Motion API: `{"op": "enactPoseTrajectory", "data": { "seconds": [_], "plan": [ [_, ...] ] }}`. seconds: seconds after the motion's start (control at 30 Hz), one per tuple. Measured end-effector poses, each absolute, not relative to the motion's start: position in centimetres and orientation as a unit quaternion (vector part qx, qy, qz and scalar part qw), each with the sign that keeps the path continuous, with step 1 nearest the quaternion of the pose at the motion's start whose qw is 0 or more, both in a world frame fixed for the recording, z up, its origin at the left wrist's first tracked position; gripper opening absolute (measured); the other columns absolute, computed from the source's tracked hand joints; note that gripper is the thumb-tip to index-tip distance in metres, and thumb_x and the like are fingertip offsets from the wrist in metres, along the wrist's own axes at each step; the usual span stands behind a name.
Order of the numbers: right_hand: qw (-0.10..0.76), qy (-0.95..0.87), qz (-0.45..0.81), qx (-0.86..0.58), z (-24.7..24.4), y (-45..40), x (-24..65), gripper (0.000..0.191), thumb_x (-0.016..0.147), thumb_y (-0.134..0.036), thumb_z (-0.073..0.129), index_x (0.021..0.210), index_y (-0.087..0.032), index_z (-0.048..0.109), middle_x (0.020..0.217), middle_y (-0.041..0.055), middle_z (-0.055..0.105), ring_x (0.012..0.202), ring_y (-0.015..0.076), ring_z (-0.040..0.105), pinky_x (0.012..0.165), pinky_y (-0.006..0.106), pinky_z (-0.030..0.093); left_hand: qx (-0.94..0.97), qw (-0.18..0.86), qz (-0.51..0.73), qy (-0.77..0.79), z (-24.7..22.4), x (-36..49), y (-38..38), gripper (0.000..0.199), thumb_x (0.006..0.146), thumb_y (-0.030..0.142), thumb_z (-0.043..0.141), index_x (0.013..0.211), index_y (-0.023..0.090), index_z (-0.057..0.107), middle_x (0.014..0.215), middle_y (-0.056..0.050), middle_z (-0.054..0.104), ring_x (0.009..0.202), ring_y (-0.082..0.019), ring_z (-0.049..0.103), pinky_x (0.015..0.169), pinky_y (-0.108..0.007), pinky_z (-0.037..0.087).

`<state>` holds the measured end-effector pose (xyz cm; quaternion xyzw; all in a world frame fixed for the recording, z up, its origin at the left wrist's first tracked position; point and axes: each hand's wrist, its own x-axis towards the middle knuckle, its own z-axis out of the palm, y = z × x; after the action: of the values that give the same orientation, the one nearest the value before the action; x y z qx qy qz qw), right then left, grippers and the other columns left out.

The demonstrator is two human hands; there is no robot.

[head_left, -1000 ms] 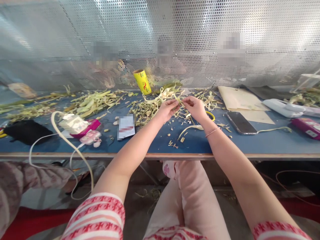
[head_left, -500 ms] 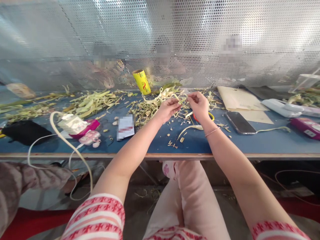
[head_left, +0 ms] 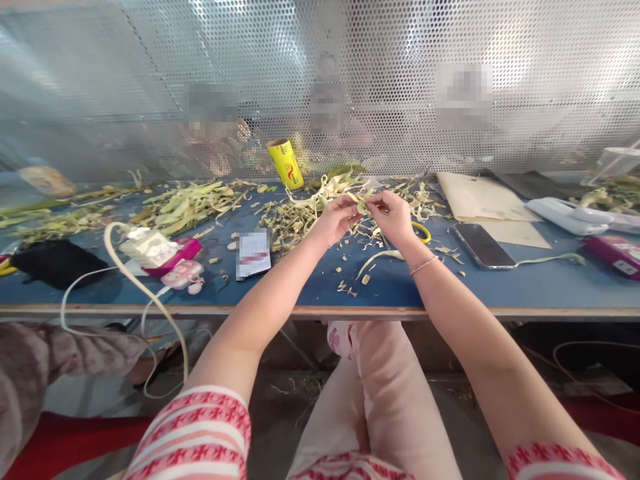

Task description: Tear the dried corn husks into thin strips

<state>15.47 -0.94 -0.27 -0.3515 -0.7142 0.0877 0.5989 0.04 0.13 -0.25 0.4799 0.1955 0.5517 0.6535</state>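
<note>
My left hand is closed on a pale green plant strip above the blue table. Close beside it, my right hand pinches the same strip from the other side, the fingertips nearly touching. Behind and left of my hands lies a heap of dry shredded plant pieces. A yellow scissor handle shows just right of my right wrist. One long curved strip and small scraps rest on the table below my hands.
A yellow tube stands tilted by the perforated metal screen. A phone and brown paper sheets lie right. Leftward are a packet, a cabled device, a black pouch and green strips. A seated person's leg shows lower left.
My right hand has moved slightly left and down, and the two hands are closer together around the plant strip. The red part of the scissor handle is now hidden.
</note>
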Motion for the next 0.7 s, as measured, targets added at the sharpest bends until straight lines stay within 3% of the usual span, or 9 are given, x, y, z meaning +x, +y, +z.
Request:
{"op": "enactPoseTrajectory", "data": {
  "seconds": [0.2,0.43,0.7],
  "plan": [
    [0.594,-0.712,0.074,-0.368,-0.4,-0.8,15.4,0.01,0.076,-0.017,0.056,0.077,-0.02,0.066,0.075,0.0016,0.066,0.069,0.0142,0.06,0.066,0.03,0.051,0.48,0.662,0.537,0.206,0.1,0.2,-0.2,0.022,0.066,0.007,0.077,0.084,0.015,0.067,0.078,0.002,0.069,0.076,-0.008,0.066,0.088,-0.026,0.05],
    [0.579,-0.722,0.05,-0.375,0.1,-1.6,15.2,0.008,0.076,-0.016,0.056,0.074,-0.02,0.063,0.068,-0.001,0.061,0.061,0.0118,0.053,0.064,0.028,0.047,0.466,0.655,0.556,0.21,0.0,0.3,-0.1,0.028,0.063,0.004,0.078,0.08,0.016,0.059,0.065,0.006,0.062,0.056,-0.003,0.055,0.057,-0.017,0.042],
    [0.62,-0.683,0.005,-0.385,0.8,-2.1,15.9,0.007,0.081,-0.022,0.055,0.08,-0.022,0.061,0.075,0.0011,0.061,0.072,0.0148,0.054,0.071,0.032,0.047,0.443,0.663,0.561,0.222,0.6,-0.2,-0.3,0.016,0.079,0.011,0.068,0.079,0.018,0.054,0.062,0.004,0.063,0.05,-0.003,0.05,0.053,-0.017,0.04]
  ]
}}
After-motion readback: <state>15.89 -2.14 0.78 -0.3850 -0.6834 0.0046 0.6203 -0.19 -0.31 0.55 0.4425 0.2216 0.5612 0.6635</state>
